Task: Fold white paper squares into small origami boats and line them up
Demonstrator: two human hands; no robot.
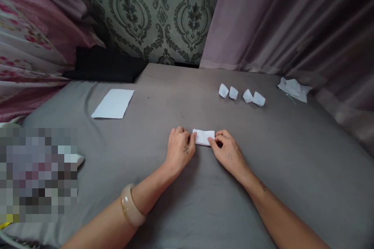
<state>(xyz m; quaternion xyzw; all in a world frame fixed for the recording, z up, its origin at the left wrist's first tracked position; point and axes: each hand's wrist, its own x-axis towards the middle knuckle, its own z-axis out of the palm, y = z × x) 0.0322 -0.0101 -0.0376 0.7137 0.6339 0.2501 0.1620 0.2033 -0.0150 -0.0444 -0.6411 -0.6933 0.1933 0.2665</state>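
A small folded white paper (pixel 203 137), rectangular and layered, is held between both hands just above or on the grey sheet. My left hand (pixel 180 146) pinches its left end, thumb at the edge and the other fingers curled. On the right end, the thumb of my right hand (pixel 229 151) presses the front while the fingers bend behind it. Beyond the hands stand several small folded white paper shapes, among them one at the left (pixel 223 91) and one at the right (pixel 258 99).
A white paper stack (pixel 113 104) lies at the left on the grey sheet (pixel 181 97). Crumpled white paper (pixel 294 88) sits at the far right. Behind are a black cloth (pixel 106 66), patterned wallpaper and a purple curtain (pixel 248 19). A blurred patch covers the lower left.
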